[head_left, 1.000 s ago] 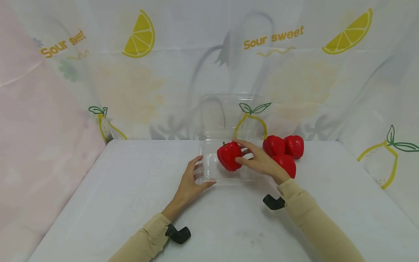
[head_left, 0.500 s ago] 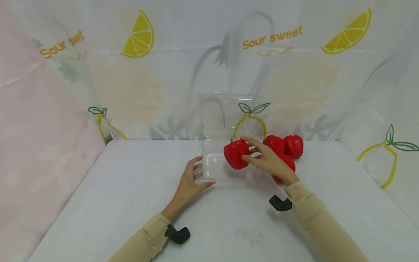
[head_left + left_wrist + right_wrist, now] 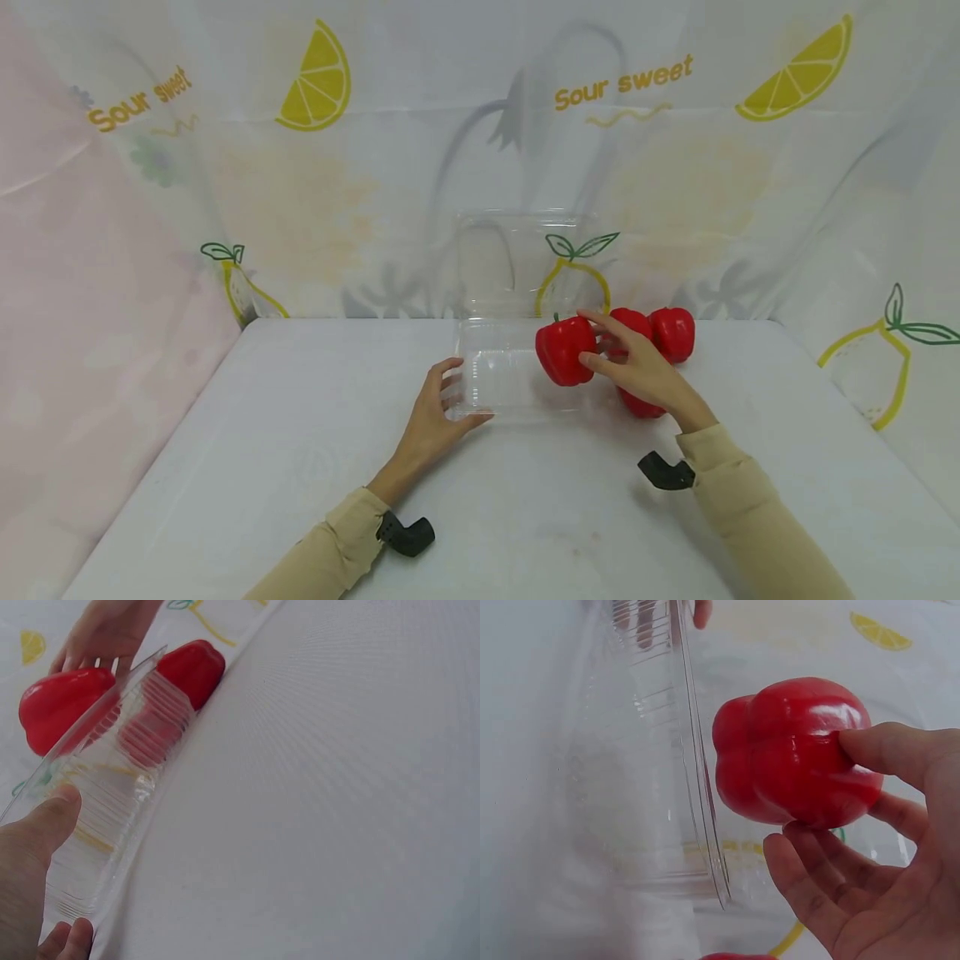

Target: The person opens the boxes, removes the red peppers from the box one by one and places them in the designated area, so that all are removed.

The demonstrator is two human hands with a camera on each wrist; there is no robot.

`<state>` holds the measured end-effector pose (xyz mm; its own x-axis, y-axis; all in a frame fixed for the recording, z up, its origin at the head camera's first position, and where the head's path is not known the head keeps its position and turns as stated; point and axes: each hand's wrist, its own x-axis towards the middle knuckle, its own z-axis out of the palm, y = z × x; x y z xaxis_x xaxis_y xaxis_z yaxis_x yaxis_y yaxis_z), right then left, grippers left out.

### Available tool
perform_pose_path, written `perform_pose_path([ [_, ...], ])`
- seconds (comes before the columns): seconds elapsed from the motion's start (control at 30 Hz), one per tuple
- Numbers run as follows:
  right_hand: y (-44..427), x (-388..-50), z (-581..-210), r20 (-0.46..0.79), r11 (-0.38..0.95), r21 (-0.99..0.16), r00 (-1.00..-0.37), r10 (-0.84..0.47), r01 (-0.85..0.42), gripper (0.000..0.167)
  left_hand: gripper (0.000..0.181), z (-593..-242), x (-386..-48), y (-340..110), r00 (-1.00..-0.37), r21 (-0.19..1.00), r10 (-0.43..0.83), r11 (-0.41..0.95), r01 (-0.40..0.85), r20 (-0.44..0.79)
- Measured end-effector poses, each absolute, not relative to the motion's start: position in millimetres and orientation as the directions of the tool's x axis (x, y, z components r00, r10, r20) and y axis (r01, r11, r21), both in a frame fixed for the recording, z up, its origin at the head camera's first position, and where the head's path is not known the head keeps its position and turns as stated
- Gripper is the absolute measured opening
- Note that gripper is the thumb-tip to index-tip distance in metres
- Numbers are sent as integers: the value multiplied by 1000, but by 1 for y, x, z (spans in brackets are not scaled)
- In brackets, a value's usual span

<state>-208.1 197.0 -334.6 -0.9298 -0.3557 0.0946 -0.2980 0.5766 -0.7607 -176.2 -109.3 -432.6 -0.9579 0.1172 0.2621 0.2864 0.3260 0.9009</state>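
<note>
A clear plastic clamshell box [image 3: 498,382] lies on the table with its lid [image 3: 491,258] standing up at the back. At its left end my left hand [image 3: 437,417] holds it, thumb [image 3: 56,817] along the front wall and fingers at the side. My right hand [image 3: 636,365] pinches a red bell pepper [image 3: 562,352] between thumb and fingers. The pepper is tilted, green stem up, over the right part of the box. In the right wrist view the held pepper [image 3: 795,754] is above the box's rim [image 3: 694,742], apart from it.
Several red bell peppers sit in a group right of the box, one at the back [image 3: 672,335], another beside it [image 3: 628,318], and one nearer [image 3: 640,403] partly behind my right hand. A printed lemon curtain [image 3: 405,183] closes the back of the white table [image 3: 315,400].
My right hand has carried the pepper rightward across the box, from its middle toward its right end. My left hand stays at the left end and the box has not moved.
</note>
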Motion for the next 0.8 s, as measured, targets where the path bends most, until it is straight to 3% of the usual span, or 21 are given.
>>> perform_pose_path([
  [0.47,232,-193,-329,89,579,-772,-946,-313,-264,64,83,-400,-158,-101,-958,907,141,312,282,250],
  [0.8,257,-186,-325,105,613,-747,-957,-272,-256,61,81,-396,-156,-103,-956,908,138,304,289,258],
])
